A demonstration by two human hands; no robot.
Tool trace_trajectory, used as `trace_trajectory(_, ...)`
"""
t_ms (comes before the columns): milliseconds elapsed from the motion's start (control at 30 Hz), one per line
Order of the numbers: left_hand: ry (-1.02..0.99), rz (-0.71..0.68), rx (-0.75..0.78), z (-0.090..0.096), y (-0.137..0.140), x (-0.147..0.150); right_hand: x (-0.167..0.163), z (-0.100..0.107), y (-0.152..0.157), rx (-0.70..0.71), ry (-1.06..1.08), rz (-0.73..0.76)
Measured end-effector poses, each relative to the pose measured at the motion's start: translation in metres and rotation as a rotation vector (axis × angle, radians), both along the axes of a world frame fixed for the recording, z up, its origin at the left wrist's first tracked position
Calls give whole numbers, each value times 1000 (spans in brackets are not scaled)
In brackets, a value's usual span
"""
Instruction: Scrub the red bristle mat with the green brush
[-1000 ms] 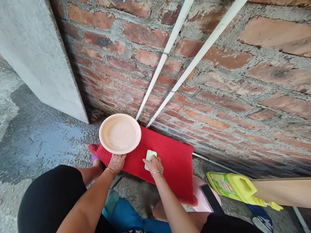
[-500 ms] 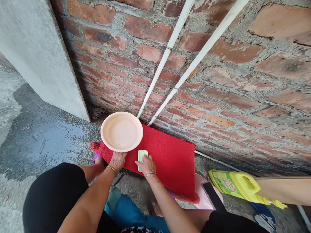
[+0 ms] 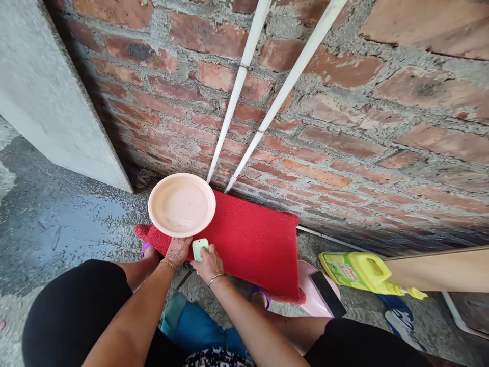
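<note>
A shallow pale peach basin (image 3: 182, 205) stands over the left end of a red pile mat (image 3: 252, 239), tilted so that I see into it. My left hand (image 3: 178, 251) is closed on its near rim, with most of the fingers hidden beneath. Just to the right, my right hand (image 3: 209, 262) grips what looks like a pale green scrubbing brush (image 3: 200, 247), flat and rounded with a small hole at its far end. Its underside is hidden. The brush is over the mat's near edge, close to the basin.
A brick wall (image 3: 324, 122) with two white pipes (image 3: 239, 84) rises behind the mat. A grey slab (image 3: 57, 97) leans at left above wet concrete (image 3: 80, 214). At right lie a yellow detergent bottle (image 3: 355, 272), a dark phone (image 3: 328, 294) on a pink surface and a blue slipper (image 3: 399, 313).
My right hand has moved left over the mat with the green brush, nearer the basin and my left hand. The view has shifted a little; my left hand stays on the basin rim.
</note>
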State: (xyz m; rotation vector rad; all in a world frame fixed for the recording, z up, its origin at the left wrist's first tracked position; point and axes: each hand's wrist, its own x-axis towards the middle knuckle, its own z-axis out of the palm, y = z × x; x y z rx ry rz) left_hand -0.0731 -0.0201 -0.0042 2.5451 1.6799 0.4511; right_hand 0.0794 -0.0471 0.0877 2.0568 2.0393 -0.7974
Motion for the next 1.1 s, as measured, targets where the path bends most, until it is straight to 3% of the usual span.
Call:
trace_trajectory(167,24,19,21,-3,0,2,53,9,-10,-41,-92,-85)
trace_trajectory(267,16,20,4,-3,-1,3,64,14,-13,-44,-100,-135)
trace_trajectory(533,-49,5,-89,1,3,-1,-6,5,-6,-48,28,25)
trace_trajectory(633,-55,-16,-99,-2,4,-4,-6,1,-7,-30,25,77)
trace_trajectory(800,-23,3,-73,-6,2,1,46,0,-22,-13,-45,1)
trace_trajectory(1100,23,-73,-83,3,-2,31,175,-4,-63,35,-153,-457)
